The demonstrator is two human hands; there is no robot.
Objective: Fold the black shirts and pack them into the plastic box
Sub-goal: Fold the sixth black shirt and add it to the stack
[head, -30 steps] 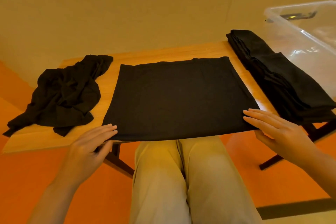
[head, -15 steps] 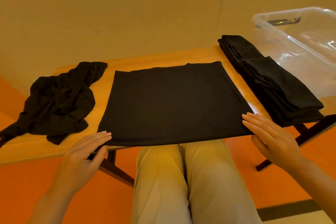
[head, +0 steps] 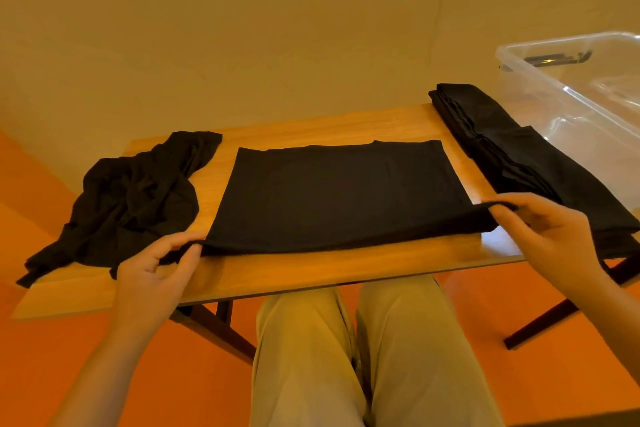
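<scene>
Head view: both hands' fingers, left hand (head: 157,265) and right hand (head: 550,229), pinch the flat shirt's (head: 339,191) near corners.

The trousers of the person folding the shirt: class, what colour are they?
Plain khaki-beige trousers, no pattern, seen clearly in the head view, the only one given.

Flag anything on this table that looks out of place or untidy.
The crumpled shirt at the left end of the table lies bunched and unfolded. The folded stack overhangs the right edge beside the plastic box.
</scene>
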